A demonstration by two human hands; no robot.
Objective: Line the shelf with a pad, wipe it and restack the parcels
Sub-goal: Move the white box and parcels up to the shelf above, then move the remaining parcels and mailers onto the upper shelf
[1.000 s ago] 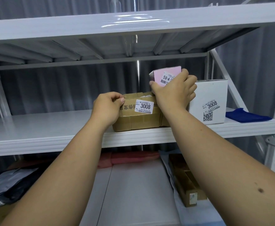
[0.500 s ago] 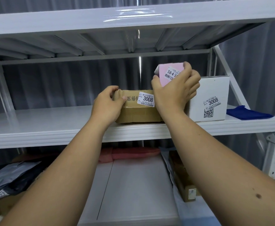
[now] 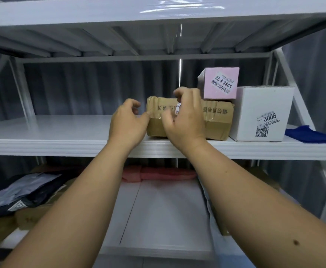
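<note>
1. My left hand (image 3: 128, 125) sits at the left end of the brown carton (image 3: 216, 120), fingers loosely curled, thumb tip touching the carton's taped corner. It grips nothing.
2. My right hand (image 3: 185, 118) is in front of the carton's near face, fingers loosely curled and relaxed. It covers the carton's label; I can't tell if the fingertips touch the cardboard.
3. Brown carton lies flat on the middle shelf (image 3: 61, 140), right of centre, close to the near edge.
4. Pink box (image 3: 219, 84) stands on top of the carton's right half, label "58-4-3405" facing me.
5. White box (image 3: 262, 115) stands on the shelf just right of the carton, touching or nearly so, label "3008".
6. Blue cloth (image 3: 311, 133) lies on the shelf at the far right, just beside the white box.
7. Lower shelf: grey mailer bags (image 3: 23, 196) at left, a pink-red parcel (image 3: 158, 174) at the back.
</note>
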